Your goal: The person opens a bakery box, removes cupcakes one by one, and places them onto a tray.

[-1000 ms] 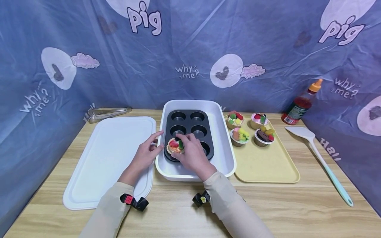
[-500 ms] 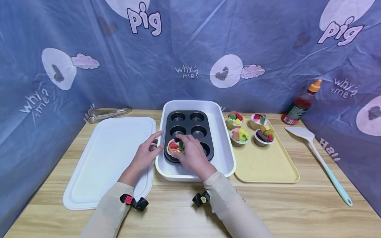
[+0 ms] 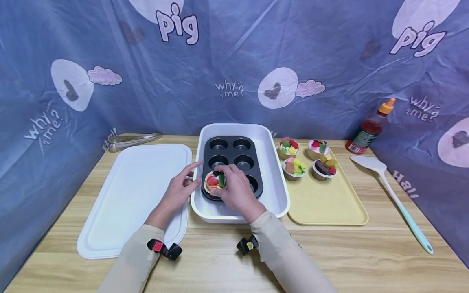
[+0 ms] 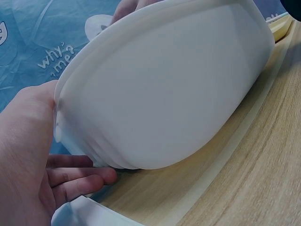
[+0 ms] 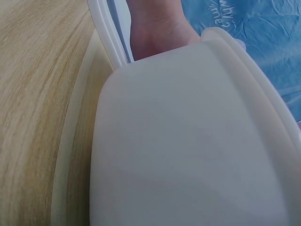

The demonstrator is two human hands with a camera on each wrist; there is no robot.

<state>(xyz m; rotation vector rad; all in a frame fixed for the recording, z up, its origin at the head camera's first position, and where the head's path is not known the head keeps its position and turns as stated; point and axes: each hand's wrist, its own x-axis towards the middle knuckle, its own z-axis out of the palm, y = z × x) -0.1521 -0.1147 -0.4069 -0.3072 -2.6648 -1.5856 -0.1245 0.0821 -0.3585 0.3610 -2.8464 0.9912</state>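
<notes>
In the head view, a black muffin tin (image 3: 231, 147) lies inside a deep white tray (image 3: 272, 179). My right hand (image 3: 237, 188) pinches a fruit-topped cupcake (image 3: 213, 181) between thumb and fingers, at the tin's near-left cup. The cupcake's base is hidden, so how deep it sits cannot be told. My left hand (image 3: 178, 191) is at the white tray's left rim, index finger and thumb touching it. In the left wrist view, that hand's lower fingers (image 4: 77, 176) lie loosely bent by the outer wall. The tray's wall hides the right hand's work in the right wrist view.
Several cupcakes (image 3: 294, 167) stand on a yellow tray (image 3: 327, 207) to the right. Beyond it are a sauce bottle (image 3: 369, 129) and a white-and-green spatula (image 3: 393, 195). A flat white tray (image 3: 137, 191) lies left, partly under my left forearm, with metal tongs (image 3: 133, 140) behind it.
Both hands stay almost in place. The cupcake in my right hand has tilted or shifted slightly, showing a bit more of its top. Everything else stands as before.
</notes>
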